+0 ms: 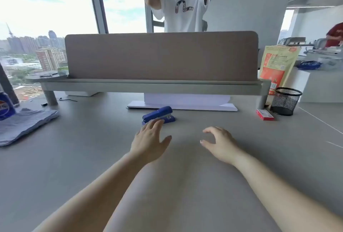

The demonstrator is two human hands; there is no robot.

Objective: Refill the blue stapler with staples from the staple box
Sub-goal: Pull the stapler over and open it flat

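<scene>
Left hand (148, 140), fingers spread, reaches the blue stapler (158, 115) — best gripped across its closed top. Right hand (220, 143) hovers empty, fingers curled — staple box (264, 114) well apart.

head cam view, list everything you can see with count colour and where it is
stapler: 1, blue, centre of the desk, just beyond the left fingertips
staple box: 1, red and white, right side of the desk beside the mesh cup
mesh pen cup: 1, black, right of the staple box
paper stack: 1, white, under the shelf behind the stapler
divider panel: 1, brown, standing on the grey shelf
snack bag: 1, orange and yellow, behind the cup
cloth: 1, blue-grey, left edge of the desk
can: 1, blue, on the cloth, partly cut off
desk: 1, grey
left hand: 1, open, reaching toward the stapler
right hand: 1, empty, fingers curled, above the desk
</scene>
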